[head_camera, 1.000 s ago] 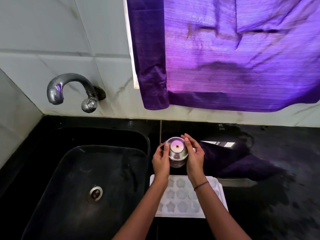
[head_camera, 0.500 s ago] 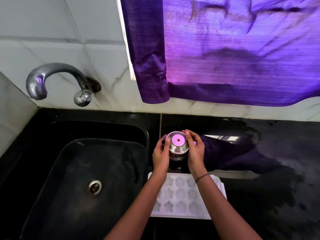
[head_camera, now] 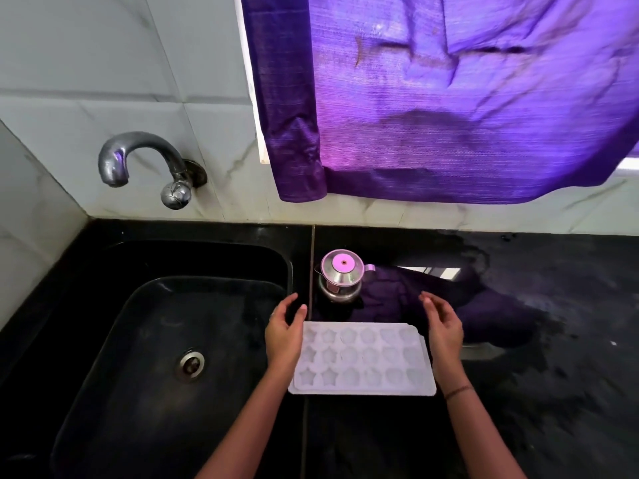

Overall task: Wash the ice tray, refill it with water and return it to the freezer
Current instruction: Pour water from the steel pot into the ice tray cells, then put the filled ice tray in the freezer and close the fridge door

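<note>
A white ice tray (head_camera: 363,361) with star and round moulds lies flat on the black counter (head_camera: 539,392), just right of the sink. My left hand (head_camera: 285,335) hovers at the tray's left end with relaxed fingers, and my right hand (head_camera: 444,331) hovers at its right end the same way. Neither hand holds anything. Behind the tray stands a small steel vessel (head_camera: 341,280), upside down on the counter, apart from both hands.
A black sink (head_camera: 145,340) with a steel drain (head_camera: 189,364) fills the left. A steel tap (head_camera: 145,167) juts from the tiled wall above it. A purple curtain (head_camera: 449,98) hangs above the counter, which looks wet at the right.
Both hands have let go of the steel vessel, which now stands on the counter. They have drawn back and apart to the two ends of the ice tray.
</note>
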Demonstrator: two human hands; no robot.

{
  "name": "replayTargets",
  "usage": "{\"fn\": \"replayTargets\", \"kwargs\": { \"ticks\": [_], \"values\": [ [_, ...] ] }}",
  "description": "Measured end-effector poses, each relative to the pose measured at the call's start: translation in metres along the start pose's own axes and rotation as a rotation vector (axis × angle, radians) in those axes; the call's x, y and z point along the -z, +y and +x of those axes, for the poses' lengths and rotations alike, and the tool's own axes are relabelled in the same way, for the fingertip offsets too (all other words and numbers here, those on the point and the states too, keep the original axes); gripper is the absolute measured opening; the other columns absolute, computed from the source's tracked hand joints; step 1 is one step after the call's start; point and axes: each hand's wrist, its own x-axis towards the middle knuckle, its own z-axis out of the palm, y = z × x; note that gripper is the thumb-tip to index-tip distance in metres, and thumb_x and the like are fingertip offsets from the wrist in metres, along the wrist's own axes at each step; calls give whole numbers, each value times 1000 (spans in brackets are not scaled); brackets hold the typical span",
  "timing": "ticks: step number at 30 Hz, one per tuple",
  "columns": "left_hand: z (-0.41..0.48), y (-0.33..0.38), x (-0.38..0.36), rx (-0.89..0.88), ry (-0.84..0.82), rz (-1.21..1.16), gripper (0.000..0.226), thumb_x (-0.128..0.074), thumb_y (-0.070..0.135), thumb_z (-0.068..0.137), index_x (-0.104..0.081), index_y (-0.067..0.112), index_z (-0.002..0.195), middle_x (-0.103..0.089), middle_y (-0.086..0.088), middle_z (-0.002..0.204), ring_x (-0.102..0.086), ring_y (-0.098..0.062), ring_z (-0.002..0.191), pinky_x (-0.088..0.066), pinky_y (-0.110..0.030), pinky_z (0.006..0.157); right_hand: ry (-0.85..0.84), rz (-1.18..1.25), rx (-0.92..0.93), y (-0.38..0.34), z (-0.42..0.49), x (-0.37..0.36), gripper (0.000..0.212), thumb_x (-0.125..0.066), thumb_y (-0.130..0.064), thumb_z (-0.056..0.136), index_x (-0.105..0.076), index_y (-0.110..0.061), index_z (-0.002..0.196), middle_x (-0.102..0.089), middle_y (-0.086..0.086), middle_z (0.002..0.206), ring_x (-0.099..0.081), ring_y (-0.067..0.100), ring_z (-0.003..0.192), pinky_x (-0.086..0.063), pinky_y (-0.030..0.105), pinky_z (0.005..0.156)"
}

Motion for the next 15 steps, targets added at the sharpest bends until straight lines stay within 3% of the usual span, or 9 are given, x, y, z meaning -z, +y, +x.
{"fn": "replayTargets", "kwargs": {
  "ticks": [4, 7, 11, 15],
  "values": [
    [-20, -12, 9, -3, 6, 145, 35, -58, 29, 90, -56, 30, 126, -56, 0, 130, -56, -19, 116, -47, -42, 99, -48, -98, 10, 13, -19, 20, 13, -58, -17, 93, -66, -20, 102, -68, -1, 104, -60, 9, 97, -46, 5, 78],
    [-32, -21, 12, 6, 82, 266, 38, -56, 28, 92, -53, 22, 129, -57, -1, 128, -53, -21, 118, -46, -43, 99, -58, -154, -16, 24, -30, 30, 18, -57, -15, 93, -65, -16, 109, -67, 2, 111, -61, 14, 102, -49, 26, 90],
    [-43, -28, 11, 10, 111, 307, 33, -54, 26, 92, -57, 18, 124, -61, -4, 115, -56, -24, 110, -48, -46, 93, -52, -161, -42, 32, -44, 34, 28, -58, -14, 92, -61, -11, 120, -66, 2, 116, -61, 17, 108, -48, 37, 98],
    [-48, -27, 14, 62, 91, 266, 29, -52, 21, 94, -59, 15, 122, -63, -3, 105, -60, -22, 96, -51, -39, 85, -51, -205, -71, 39, -50, 32, 34, -59, -16, 92, -59, -11, 125, -64, 5, 121, -60, 19, 110, -47, 42, 100]
  ]
}}
